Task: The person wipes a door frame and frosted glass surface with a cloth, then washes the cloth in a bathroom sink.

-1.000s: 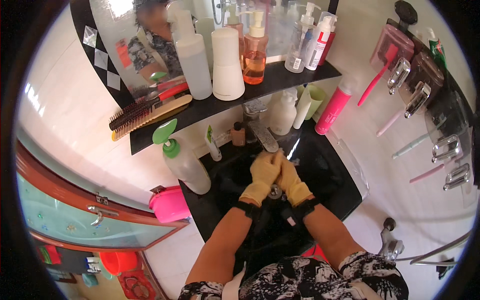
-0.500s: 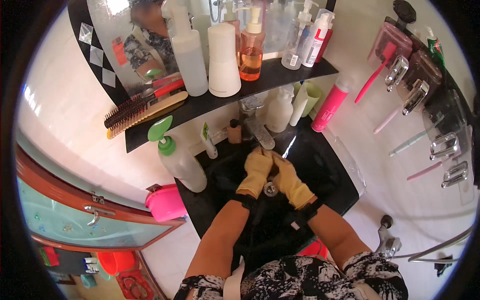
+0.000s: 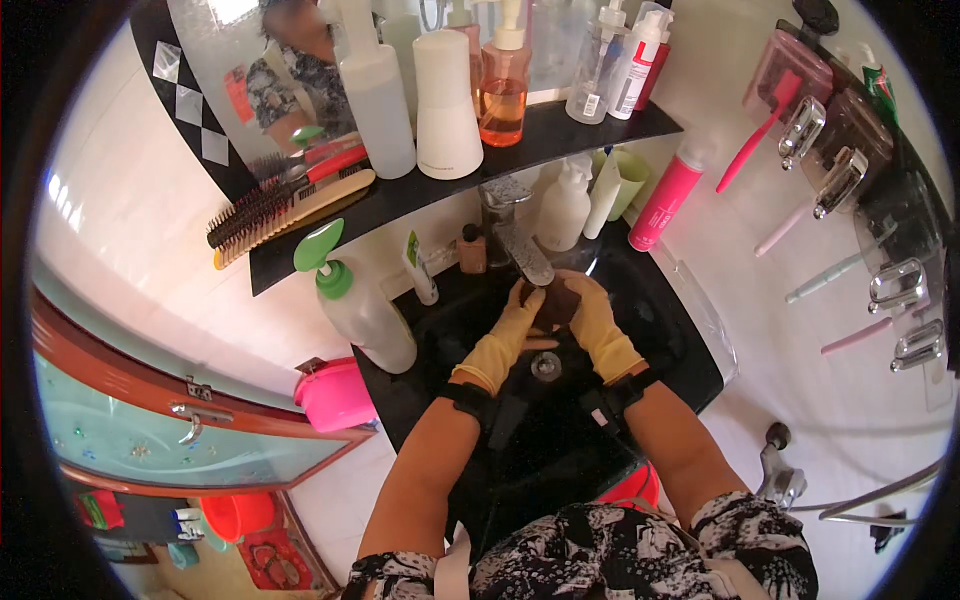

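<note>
Both hands wear yellow gloves and meet under the spout of the tap (image 3: 525,258), low over the black sink (image 3: 520,440). Between them is a dark brown, flat, pad-like piece (image 3: 550,306); its exact kind I cannot make out. My left hand (image 3: 508,335) grips its left side, thumb on top. Around its right edge my right hand (image 3: 598,328) is closed, with some fingers hidden behind the piece. Just below the hands lies the round metal drain (image 3: 546,366).
A white bottle with a green pump (image 3: 365,315) stands at the sink's left, beside a small tube (image 3: 420,268). Behind the tap are a white pump bottle (image 3: 564,210) and a pink can (image 3: 665,200). Above, a black shelf (image 3: 560,145) carries bottles and brushes.
My hands have moved apart from their close clasp, showing the brown piece between them. The right hand has shifted right and slightly up. The whole view has tilted a little.
</note>
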The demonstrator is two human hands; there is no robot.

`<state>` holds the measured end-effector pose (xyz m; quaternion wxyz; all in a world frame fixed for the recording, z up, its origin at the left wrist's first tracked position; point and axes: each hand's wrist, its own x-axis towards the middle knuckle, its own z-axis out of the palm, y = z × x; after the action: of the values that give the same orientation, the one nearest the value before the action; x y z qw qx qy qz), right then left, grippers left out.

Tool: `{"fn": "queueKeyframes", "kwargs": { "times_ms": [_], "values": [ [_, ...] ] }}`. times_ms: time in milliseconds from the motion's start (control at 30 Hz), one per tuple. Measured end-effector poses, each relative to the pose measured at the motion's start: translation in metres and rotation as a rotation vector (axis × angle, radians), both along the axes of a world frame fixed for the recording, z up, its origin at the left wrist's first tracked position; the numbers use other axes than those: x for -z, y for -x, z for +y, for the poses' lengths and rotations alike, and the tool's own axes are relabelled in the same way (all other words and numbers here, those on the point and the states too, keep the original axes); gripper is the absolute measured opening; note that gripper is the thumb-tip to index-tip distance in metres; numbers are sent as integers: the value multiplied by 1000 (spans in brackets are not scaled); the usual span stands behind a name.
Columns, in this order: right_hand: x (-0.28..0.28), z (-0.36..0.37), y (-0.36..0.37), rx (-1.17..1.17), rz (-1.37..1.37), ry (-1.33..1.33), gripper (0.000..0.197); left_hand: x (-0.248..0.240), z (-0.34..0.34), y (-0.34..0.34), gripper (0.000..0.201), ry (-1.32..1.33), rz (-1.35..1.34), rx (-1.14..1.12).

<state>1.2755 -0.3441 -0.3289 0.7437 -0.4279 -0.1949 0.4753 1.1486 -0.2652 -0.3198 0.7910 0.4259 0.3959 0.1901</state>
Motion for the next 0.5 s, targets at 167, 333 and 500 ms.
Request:
{"fn": "queueKeyframes", "kwargs": {
  "times_ms": [167,333,500],
  "values": [
    [-5,1,38,-21,229,302,43,47,25,8,38,-310,-119,93],
    [22,3,13,-108,411,129,41,1,-33,-7,19,-1107,29,105],
    [37,-8,28,-70,-895,258,43,1,-38,-16,27,-1188,184,-81]
  ]
}}
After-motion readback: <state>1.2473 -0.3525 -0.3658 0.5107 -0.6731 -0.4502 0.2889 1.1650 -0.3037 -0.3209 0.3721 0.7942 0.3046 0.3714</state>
